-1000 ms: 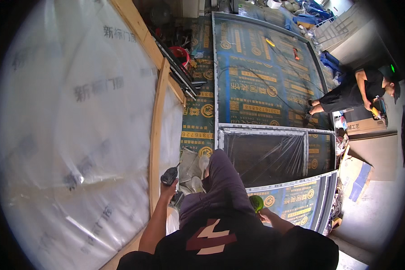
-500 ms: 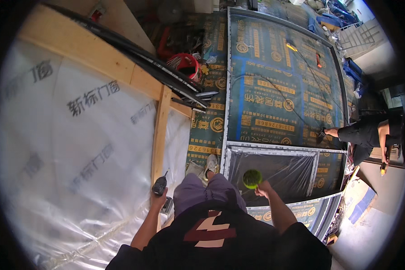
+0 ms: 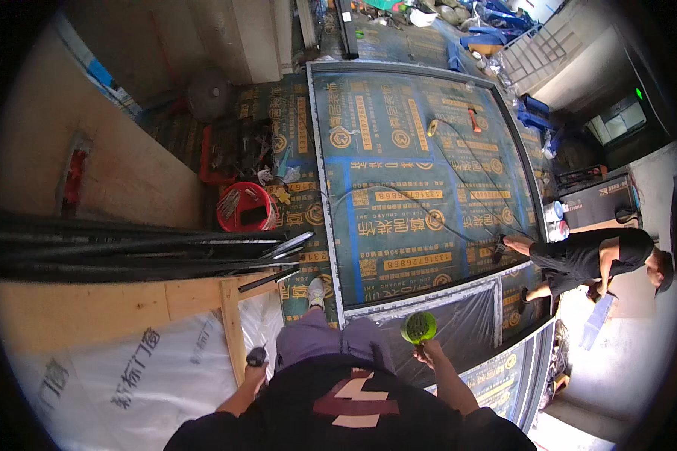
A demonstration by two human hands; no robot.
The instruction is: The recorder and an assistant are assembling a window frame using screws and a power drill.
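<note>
My left hand point(image 3: 253, 373) is closed around a dark cordless drill point(image 3: 256, 356), held low beside my left thigh. In my right hand point(image 3: 429, 353) is a bright green tub point(image 3: 407, 328), gripped at its near side. Small dark pieces fill the tub, too small to make out. Below the tub, a sheet of clear plastic film point(image 3: 459, 319) covers the lower section of a large dark window frame point(image 3: 326, 188). That frame lies flat on the printed green floor covering point(image 3: 399, 225).
Left are a plastic-wrapped panel point(image 3: 173, 353) with a wooden beam point(image 3: 128, 307), long black bars point(image 3: 128, 248) and a red bucket point(image 3: 226, 203). A yellow tool point(image 3: 432, 128), red-handled tool point(image 3: 474, 120) and cable lie inside the frame. Another person point(image 3: 613, 252) bends over at right.
My view has swung left, bringing more wall and the red bucket in. The drill and green tub stay in my hands. The other person now bends, hands together over something dark.
</note>
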